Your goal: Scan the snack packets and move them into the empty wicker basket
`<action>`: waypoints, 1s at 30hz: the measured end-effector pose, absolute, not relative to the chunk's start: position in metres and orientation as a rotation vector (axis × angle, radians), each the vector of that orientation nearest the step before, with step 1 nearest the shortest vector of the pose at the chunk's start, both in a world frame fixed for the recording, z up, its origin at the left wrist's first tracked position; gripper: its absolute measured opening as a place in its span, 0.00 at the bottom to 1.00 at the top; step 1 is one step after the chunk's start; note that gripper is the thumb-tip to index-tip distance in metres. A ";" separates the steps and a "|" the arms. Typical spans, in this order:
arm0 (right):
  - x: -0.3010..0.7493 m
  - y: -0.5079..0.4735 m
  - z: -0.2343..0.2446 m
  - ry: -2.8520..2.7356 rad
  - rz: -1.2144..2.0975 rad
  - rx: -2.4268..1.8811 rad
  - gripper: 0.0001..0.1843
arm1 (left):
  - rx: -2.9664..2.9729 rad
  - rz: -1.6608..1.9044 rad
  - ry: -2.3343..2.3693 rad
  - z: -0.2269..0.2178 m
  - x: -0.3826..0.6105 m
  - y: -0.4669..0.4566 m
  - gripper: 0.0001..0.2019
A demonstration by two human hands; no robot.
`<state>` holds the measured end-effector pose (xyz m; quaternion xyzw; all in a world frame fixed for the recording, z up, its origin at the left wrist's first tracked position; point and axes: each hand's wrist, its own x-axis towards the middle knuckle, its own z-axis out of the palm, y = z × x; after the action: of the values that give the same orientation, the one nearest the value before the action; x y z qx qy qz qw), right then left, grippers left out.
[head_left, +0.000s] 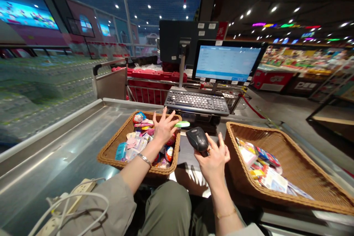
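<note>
My left hand (pixel 163 127) is over the right edge of the left wicker basket (pixel 110 152), fingers spread, with a small green oval item (pixel 182 124) pinched at its fingertips. My right hand (pixel 214 158) holds a black barcode scanner (pixel 197 139) between the two baskets, some fingers raised. The scanner head points toward the green item, a short gap apart. The left basket is full of several small colourful packets and egg-shaped sweets (pixel 169 153).
A right wicker basket (pixel 301 162) holds several flat colourful packets (pixel 262 167). Behind stand a keyboard (pixel 197 101), a lit monitor (pixel 226 62) and red shopping baskets (pixel 151 75). Steel counter (pixel 61 151) to the left; power strip and white cables (pixel 74 195) near my left sleeve.
</note>
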<state>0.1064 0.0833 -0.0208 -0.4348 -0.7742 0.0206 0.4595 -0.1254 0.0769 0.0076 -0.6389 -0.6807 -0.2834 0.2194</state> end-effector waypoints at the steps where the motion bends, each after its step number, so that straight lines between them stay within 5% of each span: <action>1: 0.106 0.083 -0.021 -1.905 0.052 -1.073 0.10 | -1.768 -0.780 -1.881 0.007 -0.126 0.077 0.13; 30: 0.115 0.077 -0.008 -1.847 0.074 -1.117 0.09 | -1.809 -0.777 -1.854 0.008 -0.121 0.075 0.14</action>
<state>0.1145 0.0775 -0.0084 -0.4561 -0.7541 0.0304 0.4716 -0.1207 0.0748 0.0082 -0.6530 -0.6692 -0.2805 0.2170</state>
